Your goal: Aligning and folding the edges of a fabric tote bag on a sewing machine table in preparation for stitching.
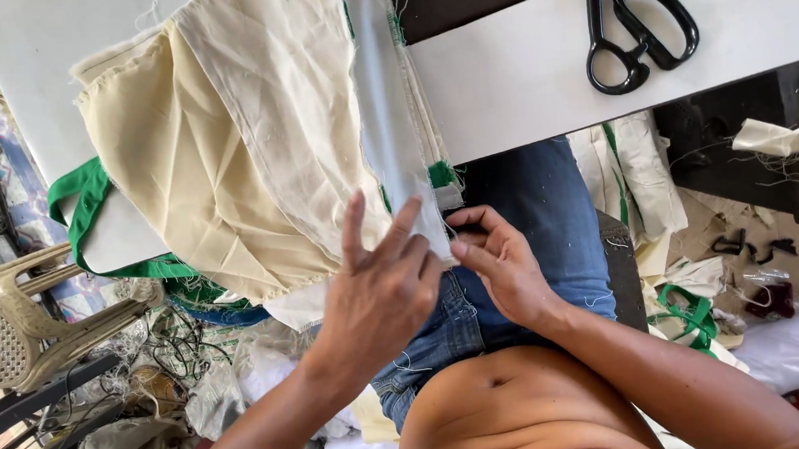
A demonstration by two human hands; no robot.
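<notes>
Cream fabric (225, 143) with green trim hangs over the near edge of the white table (520, 66). Left hand (376, 296) presses it with spread, released fingers, right hand (505, 264) pinches its pale strip; black scissors (638, 20) lie far right.

This was a small sewing workshop: large black-handled tailor's shears (639, 25) lay on a white work surface (520, 75), stitched cream cotton cloth with green straps (225, 143) hung over it, and fabric offcuts and loose threads (193, 361) littered the floor.
</notes>
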